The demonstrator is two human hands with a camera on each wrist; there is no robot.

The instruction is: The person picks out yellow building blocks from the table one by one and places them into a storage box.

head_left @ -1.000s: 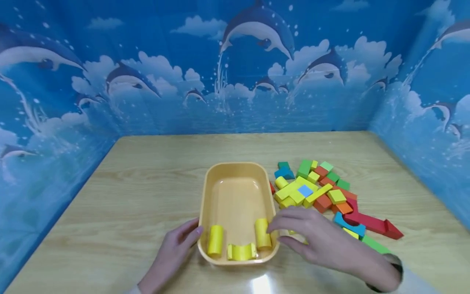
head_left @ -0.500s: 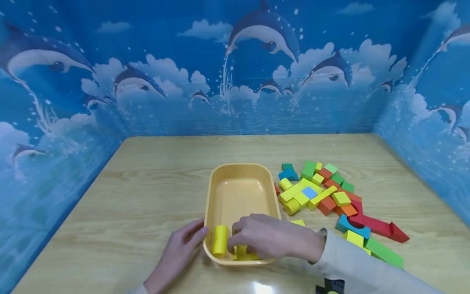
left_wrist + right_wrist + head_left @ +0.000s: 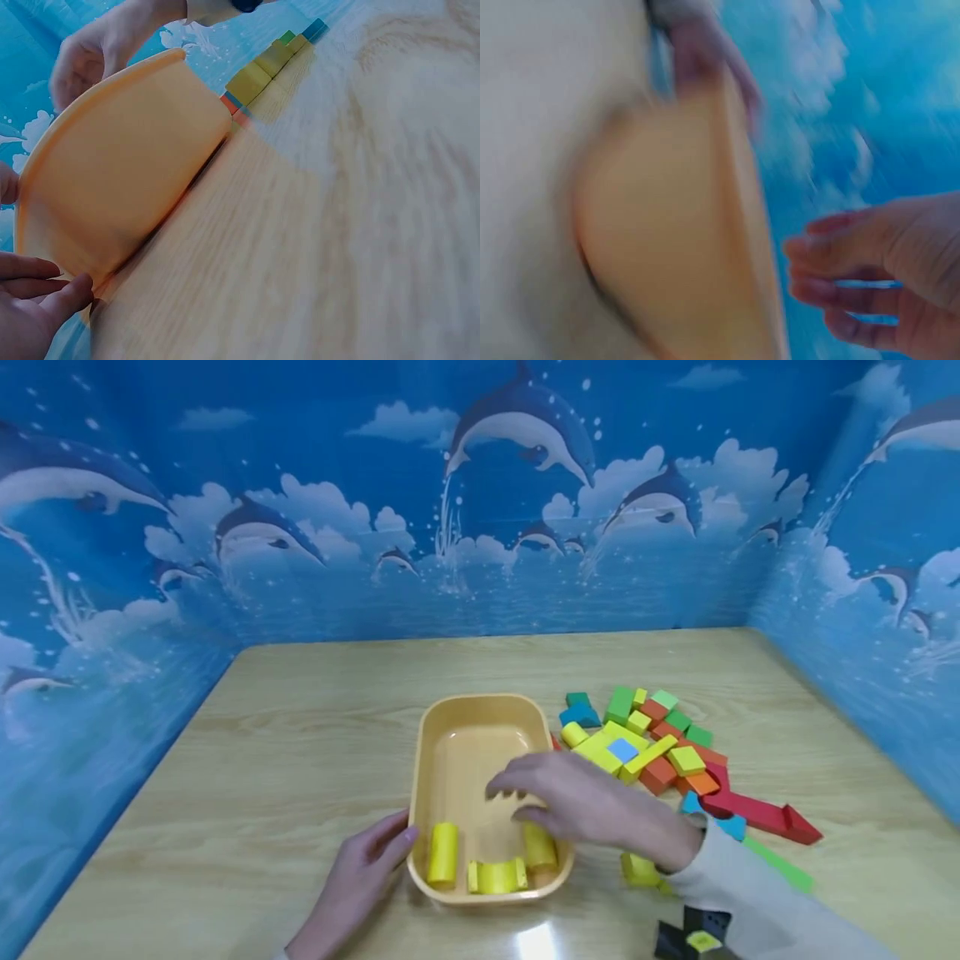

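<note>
A yellow-orange plastic tray (image 3: pixel 450 727) stands on the table. At its near end lie a yellow cylinder block (image 3: pixel 443 855) on the left, a yellow arch block (image 3: pixel 497 877) in the middle and another yellow cylinder block (image 3: pixel 539 850) on the right, its top partly behind my right hand. My left hand (image 3: pixel 360 868) holds the tray's left side near the front corner, with fingertips against the outer wall in the left wrist view. Over the tray's right half hovers my right hand (image 3: pixel 573 797), fingers loosely bent and nothing between them; the right wrist view is blurred.
Right of the tray spreads a pile of yellow, green, red, orange and blue blocks (image 3: pixel 660 772). A red triangle block (image 3: pixel 802 822) lies at its right end. Yellow blocks (image 3: pixel 639 870) sit beneath my right forearm. A blue dolphin-print curtain (image 3: pixel 480 593) borders the table.
My right hand came from beside the tray's right edge, reached down among the yellow blocks inside, then rose back up and to the right without a block. The left hand stayed at the tray.
</note>
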